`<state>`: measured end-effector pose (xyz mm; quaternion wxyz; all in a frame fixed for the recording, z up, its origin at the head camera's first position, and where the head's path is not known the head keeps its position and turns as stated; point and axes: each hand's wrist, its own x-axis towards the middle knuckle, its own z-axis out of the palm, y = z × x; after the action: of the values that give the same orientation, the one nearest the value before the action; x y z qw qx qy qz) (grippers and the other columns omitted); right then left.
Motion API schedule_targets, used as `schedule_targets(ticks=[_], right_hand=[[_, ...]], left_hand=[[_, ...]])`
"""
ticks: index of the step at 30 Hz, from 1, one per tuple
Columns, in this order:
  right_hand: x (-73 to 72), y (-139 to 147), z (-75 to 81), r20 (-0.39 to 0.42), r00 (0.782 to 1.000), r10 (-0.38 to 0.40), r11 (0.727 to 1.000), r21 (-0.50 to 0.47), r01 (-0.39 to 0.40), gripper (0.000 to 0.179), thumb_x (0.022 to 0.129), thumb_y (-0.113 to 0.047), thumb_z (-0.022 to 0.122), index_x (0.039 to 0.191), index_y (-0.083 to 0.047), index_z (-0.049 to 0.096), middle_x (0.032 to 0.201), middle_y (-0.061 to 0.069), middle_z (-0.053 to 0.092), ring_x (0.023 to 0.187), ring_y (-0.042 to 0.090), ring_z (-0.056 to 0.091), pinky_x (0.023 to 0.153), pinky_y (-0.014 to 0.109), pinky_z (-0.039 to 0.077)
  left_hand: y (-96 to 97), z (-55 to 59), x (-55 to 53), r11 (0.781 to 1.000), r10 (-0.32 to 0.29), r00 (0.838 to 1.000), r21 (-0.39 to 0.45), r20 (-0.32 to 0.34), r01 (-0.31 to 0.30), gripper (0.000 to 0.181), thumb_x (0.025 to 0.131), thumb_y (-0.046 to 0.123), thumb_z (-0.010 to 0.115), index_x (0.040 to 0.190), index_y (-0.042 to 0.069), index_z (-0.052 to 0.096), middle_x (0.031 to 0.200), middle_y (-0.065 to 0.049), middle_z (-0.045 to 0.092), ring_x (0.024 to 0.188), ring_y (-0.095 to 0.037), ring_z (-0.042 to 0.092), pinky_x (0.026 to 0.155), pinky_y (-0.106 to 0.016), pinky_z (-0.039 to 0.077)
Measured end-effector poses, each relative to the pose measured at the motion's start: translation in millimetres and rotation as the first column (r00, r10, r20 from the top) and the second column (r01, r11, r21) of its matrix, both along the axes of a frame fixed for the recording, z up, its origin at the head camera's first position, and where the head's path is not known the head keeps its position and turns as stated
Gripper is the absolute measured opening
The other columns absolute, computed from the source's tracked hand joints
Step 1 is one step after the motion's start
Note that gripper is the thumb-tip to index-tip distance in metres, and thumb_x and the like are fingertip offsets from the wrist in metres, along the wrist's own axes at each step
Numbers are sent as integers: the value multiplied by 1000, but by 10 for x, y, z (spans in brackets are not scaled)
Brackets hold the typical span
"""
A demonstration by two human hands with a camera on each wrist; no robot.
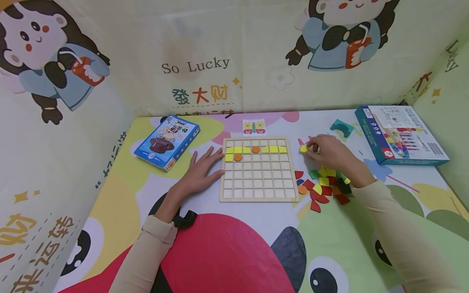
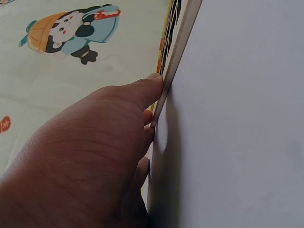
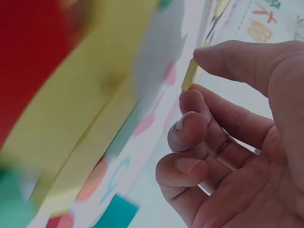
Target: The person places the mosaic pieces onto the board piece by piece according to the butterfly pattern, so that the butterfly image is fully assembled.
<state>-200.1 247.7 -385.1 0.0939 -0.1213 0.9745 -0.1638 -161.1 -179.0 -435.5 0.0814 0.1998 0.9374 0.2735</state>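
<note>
My right hand [image 1: 331,152] pinches a small yellow square tile [image 1: 303,149] between thumb and fingers, just right of the board. In the right wrist view the tile [image 3: 191,73] is seen edge-on at the fingertips. A wooden grid board [image 1: 259,177] holds yellow tiles and an orange round tile [image 1: 255,149] along its second row. Below that row's left part sit another yellow tile [image 1: 229,157] and an orange round one [image 1: 238,157]. With fingers spread, my left hand [image 1: 199,173] touches the board's left edge; its thumb [image 2: 147,90] lies against that edge in the left wrist view.
A loose pile of red, yellow, green and orange tiles [image 1: 324,182] lies right of the board. Behind the board is a butterfly pattern card [image 1: 253,127]. A blue box [image 1: 167,142] stands left, a larger teal box [image 1: 402,136] right, beside a teal curved piece [image 1: 342,127].
</note>
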Motion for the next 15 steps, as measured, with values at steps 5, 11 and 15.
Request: schedule_targets(ticks=[5,11,15], right_hand=[[-6,-293,11,12,1000,15,1000,-17,-15,35,98,-22,73,125,0,71,104,16,69,94,28,60,78,37,58],[10,-617,-14,-23,995,94,996,-5,-94,35,99,-27,73,125,-3,72,100,11,66,89,25,59,73,34,52],[2,-828,-23,-41,989,142,989,-24,-144,35,98,-27,75,124,-3,73,100,10,67,91,25,59,78,35,53]], left_hand=[[-11,-10,-4,1000,-4,1000,9,-4,4,67,104,45,62,164,23,42,176,2,32,169,-29,10,133,-66,-11],[-13,-33,-12,1000,-4,1000,5,-9,4,67,104,47,61,164,24,41,176,2,31,169,-28,10,133,-66,-10],[-13,-18,-5,1000,-3,1000,-1,-5,3,67,104,47,61,164,24,41,176,3,31,170,-27,9,133,-65,-10]])
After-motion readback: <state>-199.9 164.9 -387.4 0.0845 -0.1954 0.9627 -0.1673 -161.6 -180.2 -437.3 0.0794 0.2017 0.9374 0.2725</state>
